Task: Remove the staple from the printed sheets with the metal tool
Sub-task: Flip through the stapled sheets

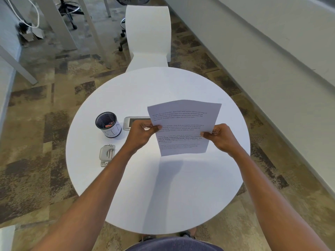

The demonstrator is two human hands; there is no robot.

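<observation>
I hold the printed sheets point(183, 127) up above the round white table point(157, 187), tilted slightly to the right. My left hand point(142, 134) pinches their left edge and my right hand point(220, 137) pinches the right edge. I cannot make out the staple. The metal tool point(107, 154), a flat silver piece, lies on the table to the left of my left forearm, untouched.
A black mesh cup point(108, 125) with a white label and small items inside stands behind the tool. A silver power outlet plate point(135, 123) is set into the table, partly behind the sheets. A white chair point(148, 37) stands beyond the far edge.
</observation>
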